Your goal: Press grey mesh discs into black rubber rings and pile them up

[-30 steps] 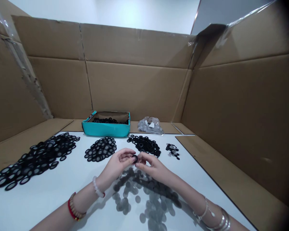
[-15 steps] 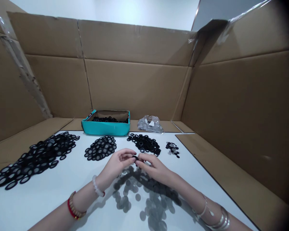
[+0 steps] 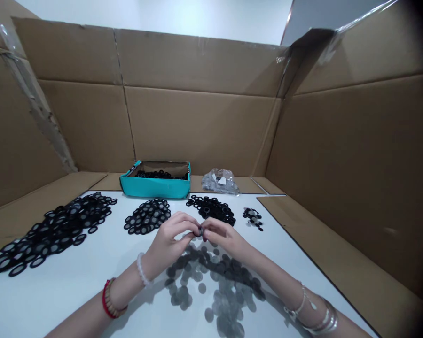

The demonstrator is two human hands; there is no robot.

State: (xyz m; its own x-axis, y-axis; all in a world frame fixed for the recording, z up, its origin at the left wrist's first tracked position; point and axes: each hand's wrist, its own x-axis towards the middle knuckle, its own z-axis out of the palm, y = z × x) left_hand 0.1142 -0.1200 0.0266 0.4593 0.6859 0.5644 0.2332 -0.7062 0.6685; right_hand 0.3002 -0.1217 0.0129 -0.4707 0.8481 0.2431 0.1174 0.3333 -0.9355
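Note:
My left hand (image 3: 171, 239) and my right hand (image 3: 223, 237) meet above the white table (image 3: 74, 277), fingertips pinched together on one small black ring (image 3: 198, 231). Both hands are closed on it. Beneath them lies a spread of several grey mesh discs (image 3: 211, 286). Just beyond the hands sit a pile of black rings (image 3: 211, 210) and a pile of rings with mesh inside (image 3: 148, 216).
A large heap of meshed rings (image 3: 52, 230) covers the table's left side. A teal box (image 3: 158, 180) holding black rings and a clear plastic bag (image 3: 220, 181) stand at the back. A tiny pile (image 3: 253, 218) lies right. Cardboard walls (image 3: 352, 159) enclose the table.
Both hands have risen slightly and drawn closer together, the fingers curling more tightly around the ring. The piles have not moved.

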